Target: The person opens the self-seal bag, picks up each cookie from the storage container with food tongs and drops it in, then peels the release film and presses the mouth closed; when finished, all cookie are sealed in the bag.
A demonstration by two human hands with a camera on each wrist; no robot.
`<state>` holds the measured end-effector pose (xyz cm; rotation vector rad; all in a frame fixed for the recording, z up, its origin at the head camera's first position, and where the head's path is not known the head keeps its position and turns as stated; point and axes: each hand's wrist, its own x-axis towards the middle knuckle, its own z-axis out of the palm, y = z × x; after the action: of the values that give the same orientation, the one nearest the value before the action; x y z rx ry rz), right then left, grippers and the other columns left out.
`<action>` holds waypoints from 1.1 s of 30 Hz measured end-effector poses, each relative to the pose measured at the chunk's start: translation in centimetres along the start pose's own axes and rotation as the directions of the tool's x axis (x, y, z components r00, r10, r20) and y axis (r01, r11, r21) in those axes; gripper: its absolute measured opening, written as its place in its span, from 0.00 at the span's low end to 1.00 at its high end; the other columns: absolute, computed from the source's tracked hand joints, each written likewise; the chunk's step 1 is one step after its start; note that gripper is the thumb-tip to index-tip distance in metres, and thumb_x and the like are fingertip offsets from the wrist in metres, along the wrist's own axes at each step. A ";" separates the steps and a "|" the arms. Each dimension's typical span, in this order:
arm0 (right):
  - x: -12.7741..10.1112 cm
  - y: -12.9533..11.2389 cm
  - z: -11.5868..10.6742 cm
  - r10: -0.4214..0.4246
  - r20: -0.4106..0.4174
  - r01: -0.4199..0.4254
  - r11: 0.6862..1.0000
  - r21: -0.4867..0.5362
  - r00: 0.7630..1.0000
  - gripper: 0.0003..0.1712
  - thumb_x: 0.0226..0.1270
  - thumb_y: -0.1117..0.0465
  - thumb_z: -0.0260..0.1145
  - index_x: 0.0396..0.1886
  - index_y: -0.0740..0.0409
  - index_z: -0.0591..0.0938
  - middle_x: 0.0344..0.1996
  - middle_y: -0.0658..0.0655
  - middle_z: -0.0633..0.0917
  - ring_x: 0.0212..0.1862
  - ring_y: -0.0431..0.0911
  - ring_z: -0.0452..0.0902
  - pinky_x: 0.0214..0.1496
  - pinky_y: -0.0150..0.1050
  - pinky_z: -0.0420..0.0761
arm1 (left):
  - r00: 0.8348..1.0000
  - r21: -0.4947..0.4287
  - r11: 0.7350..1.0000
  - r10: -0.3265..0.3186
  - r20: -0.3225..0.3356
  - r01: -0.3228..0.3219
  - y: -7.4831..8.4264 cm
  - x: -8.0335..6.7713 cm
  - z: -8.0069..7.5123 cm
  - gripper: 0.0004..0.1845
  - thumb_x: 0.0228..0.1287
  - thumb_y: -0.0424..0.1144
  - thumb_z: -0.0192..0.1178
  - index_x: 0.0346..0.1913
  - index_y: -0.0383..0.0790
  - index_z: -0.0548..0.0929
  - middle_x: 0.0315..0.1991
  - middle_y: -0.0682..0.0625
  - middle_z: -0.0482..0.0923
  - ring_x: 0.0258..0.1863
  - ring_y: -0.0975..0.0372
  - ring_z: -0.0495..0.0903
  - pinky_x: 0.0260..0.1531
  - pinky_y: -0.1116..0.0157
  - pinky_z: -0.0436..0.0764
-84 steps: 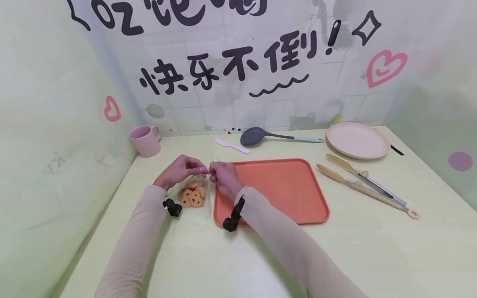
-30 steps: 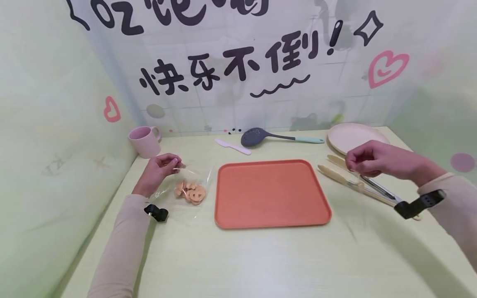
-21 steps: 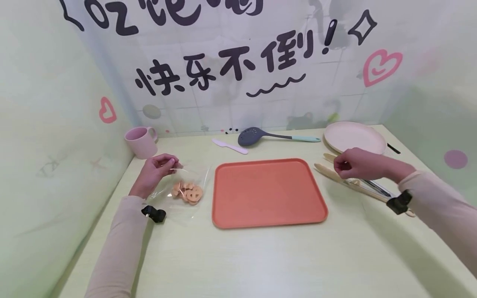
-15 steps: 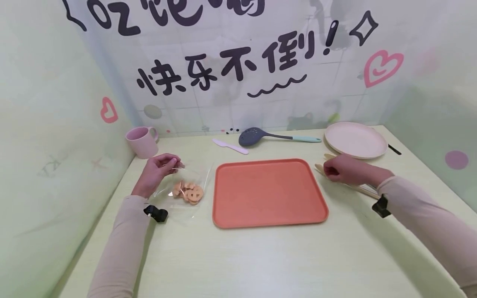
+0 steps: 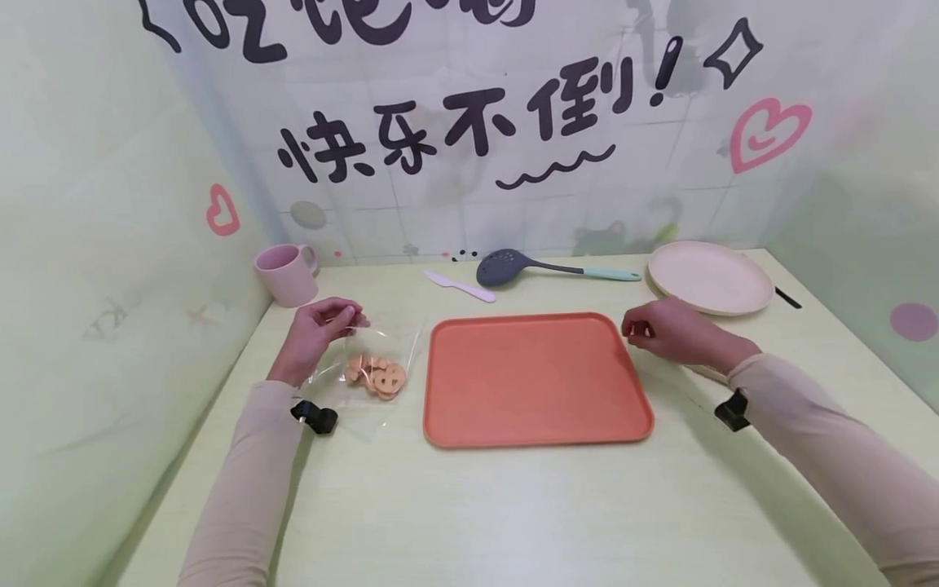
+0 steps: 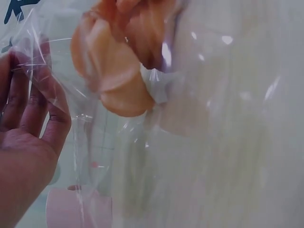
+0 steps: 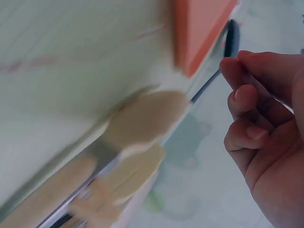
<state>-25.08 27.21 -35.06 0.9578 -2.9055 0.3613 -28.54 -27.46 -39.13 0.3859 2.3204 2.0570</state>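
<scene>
My left hand (image 5: 311, 334) pinches the upper edge of a clear plastic bag (image 5: 407, 349) at the left of the table. Inside the bag lies a small heap of orange-tan biscuits (image 5: 389, 380) with cut-out holes. Through the plastic, the left wrist view shows bent fingers (image 6: 34, 107) beside the biscuits. Just past the right rim of an orange tray (image 5: 539, 383) is my right hand (image 5: 675, 330). Its fingers are curled, thumb against forefinger, and nothing shows between them. Tongs (image 7: 147, 118) with beige tips lie below this hand; in the head view hand and arm hide most of them.
A pink mug (image 5: 288, 277) stands at the back left. Along the wall lie a pale purple knife (image 5: 460, 285) and a dark slotted spoon (image 5: 502, 267) with a mint handle. At the back right is a pink plate (image 5: 711, 277), with a black handle end (image 5: 788, 298) beside it.
My right hand left the bag's top, went far right, then came back left over the tongs to the tray's rim. My left hand and bag shifted left, then stayed nearly still.
</scene>
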 end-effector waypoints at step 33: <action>14.5 -20.1 8.2 0.182 0.067 -0.125 0.332 0.935 0.981 0.23 0.65 0.65 0.69 0.57 0.61 0.73 0.46 0.60 0.86 0.42 0.44 0.83 0.39 0.36 0.80 | 0.845 0.364 0.873 0.440 -0.303 -0.324 7.1 -0.5 6.2 0.12 0.71 0.37 0.62 0.45 0.29 0.85 0.32 0.58 0.85 0.30 0.75 0.85 0.41 0.73 0.83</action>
<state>-24.74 1.16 -37.07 0.6201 -2.5249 2.2254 -25.79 -20.80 -33.04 0.5498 3.0308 2.0873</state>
